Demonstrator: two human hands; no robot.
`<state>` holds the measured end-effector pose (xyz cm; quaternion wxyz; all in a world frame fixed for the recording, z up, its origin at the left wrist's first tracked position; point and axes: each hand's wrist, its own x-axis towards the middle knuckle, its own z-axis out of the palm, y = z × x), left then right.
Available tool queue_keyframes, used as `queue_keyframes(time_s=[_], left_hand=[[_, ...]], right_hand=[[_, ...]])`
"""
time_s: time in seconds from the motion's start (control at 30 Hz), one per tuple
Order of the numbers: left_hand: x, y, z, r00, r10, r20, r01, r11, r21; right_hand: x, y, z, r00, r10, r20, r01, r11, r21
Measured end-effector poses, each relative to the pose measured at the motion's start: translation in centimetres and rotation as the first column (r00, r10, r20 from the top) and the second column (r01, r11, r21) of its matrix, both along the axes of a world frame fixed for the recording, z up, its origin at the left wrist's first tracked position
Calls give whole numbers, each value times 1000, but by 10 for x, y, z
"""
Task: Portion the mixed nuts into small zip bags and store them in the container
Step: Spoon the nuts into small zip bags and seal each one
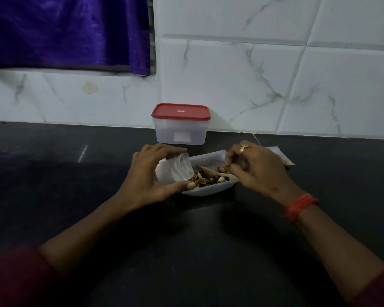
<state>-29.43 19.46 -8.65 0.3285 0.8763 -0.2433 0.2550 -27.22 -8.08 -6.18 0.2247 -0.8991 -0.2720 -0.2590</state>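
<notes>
A white plate [205,191] of mixed nuts [205,179] sits on the dark counter in front of me. My left hand [150,177] holds a small clear zip bag [174,170] open between thumb and fingers, at the plate's left edge. My right hand [256,168] grips a pale wooden spoon [211,170] whose bowl carries a few nuts above the plate. A clear container with a red lid [181,124] stands shut against the wall behind the plate. Another zip bag [282,155] with nuts in it lies flat on the counter, partly hidden behind my right hand.
White marble-look tiles [253,74] form the wall behind the counter. A purple curtain [69,32] hangs at the upper left. Dark countertop [53,173] stretches out on both sides of the plate.
</notes>
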Motion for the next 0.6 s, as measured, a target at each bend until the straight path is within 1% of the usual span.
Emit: queue_keyframes(time_s=[0.07,0.13,0.17,0.27,0.33,0.43,0.53,0.6], left_hand=[[1,-1,1,1000,0,-30,-2,998,-67],[2,0,2,999,8,-47,-13,995,-101],[2,1,2,999,12,-52,-18,994,-108],[2,3,5,996,17,-84,-29,988,-150],[2,3,6,992,13,-123,-35,983,-181],[4,3,6,981,-25,-193,-12,983,-186],[5,4,4,963,-45,-265,-5,983,-184],[5,4,3,958,-52,-284,-3,982,-190]], right_hand=[[5,-18,0,999,-33,-10,32,991,-133],[11,-30,-2,997,-19,-71,5,982,-189],[13,-34,-4,994,-6,-109,-15,983,-186],[19,-37,-6,979,57,-194,-69,996,-53],[21,-38,-7,979,70,-189,-64,997,40],[21,-35,-8,984,47,-171,-18,986,168],[21,-32,-10,979,35,-202,5,981,195],[20,-32,-9,978,36,-206,9,977,212]])
